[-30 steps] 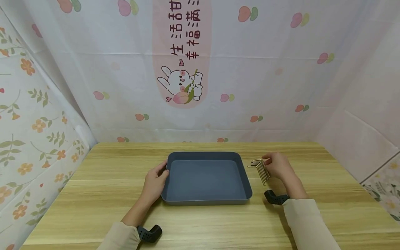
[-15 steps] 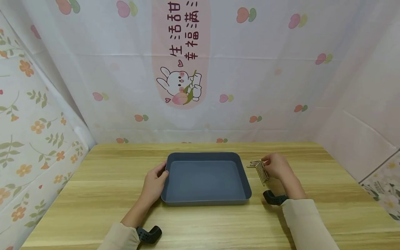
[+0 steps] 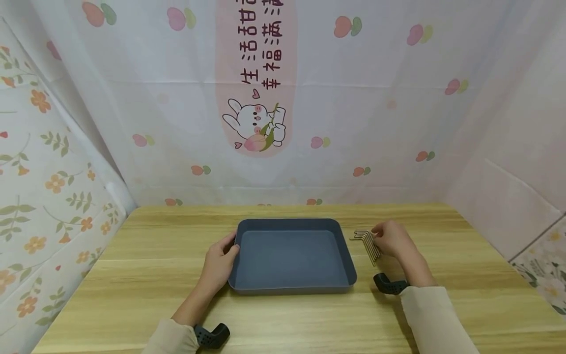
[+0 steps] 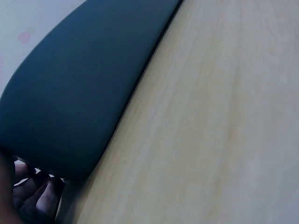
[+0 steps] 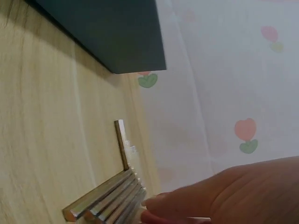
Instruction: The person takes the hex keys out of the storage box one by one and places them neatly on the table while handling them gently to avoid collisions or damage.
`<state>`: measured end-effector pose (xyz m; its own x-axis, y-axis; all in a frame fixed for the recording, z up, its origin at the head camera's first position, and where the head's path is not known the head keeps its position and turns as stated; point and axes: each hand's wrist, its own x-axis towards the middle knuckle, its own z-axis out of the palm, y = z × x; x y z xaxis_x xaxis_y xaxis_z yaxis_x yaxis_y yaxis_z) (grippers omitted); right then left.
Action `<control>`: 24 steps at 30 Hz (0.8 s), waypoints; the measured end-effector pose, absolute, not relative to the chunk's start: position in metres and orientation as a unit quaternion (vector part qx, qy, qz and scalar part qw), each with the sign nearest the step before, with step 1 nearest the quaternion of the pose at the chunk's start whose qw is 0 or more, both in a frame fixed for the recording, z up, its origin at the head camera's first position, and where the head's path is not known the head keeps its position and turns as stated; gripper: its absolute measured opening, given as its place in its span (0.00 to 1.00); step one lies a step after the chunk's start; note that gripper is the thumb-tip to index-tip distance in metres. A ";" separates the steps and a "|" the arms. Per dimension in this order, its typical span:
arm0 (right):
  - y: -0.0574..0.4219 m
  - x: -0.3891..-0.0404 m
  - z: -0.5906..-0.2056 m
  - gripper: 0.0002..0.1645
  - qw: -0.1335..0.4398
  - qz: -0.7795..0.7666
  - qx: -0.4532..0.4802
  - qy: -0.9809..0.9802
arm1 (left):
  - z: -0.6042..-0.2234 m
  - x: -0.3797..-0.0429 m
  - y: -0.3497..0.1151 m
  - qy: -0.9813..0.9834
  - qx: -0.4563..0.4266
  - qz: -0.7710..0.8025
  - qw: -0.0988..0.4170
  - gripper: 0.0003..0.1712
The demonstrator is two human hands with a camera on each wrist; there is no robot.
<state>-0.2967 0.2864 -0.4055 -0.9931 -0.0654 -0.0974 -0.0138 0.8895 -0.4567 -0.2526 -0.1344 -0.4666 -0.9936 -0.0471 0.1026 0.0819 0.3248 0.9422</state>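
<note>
A shallow blue-grey rectangular tray (image 3: 292, 259) rests on the wooden table. My left hand (image 3: 218, 260) grips its left side, thumb over the rim and fingers against the outer wall. In the left wrist view the curled fingers (image 4: 35, 191) show under the tray's corner (image 4: 84, 93). To the right of the tray lie several brass-coloured hex keys (image 3: 369, 245), side by side with their short arms pointing left. My right hand (image 3: 394, 242) pinches at the right edge of this row. Close up, the thumb (image 5: 182, 203) meets the bends of the hex keys (image 5: 110, 196); the other fingertips are mostly hidden.
The light wooden table (image 3: 155, 255) reaches back to a patterned cloth (image 3: 177, 123) with a rabbit print. Floral cloth (image 3: 57, 196) hangs at the left, and a pale wall of cloth stands at the right. Black wrist cameras (image 3: 213, 336) sit on both wrists.
Both hands stay where they were, on the tray and at the hex keys. The head view has shifted only slightly.
</note>
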 end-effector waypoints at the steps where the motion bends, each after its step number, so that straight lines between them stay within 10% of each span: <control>1: 0.286 -0.296 -0.406 0.23 0.058 -0.234 -0.021 0.970 | -0.467 -0.252 -0.135 -0.812 -0.010 -0.581 0.055 0.28; 24: 0.278 -0.265 -0.381 0.24 -0.015 -0.212 -0.123 0.969 | -0.461 -0.252 -0.128 -0.778 0.042 -0.625 0.041 0.30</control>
<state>-0.2654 0.2781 -0.3810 -0.9694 -0.2316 0.0814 -0.2445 0.8800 -0.4071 -0.2521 -0.1279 -0.4610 -0.9930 -0.1175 0.0119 -0.0137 0.2145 0.9766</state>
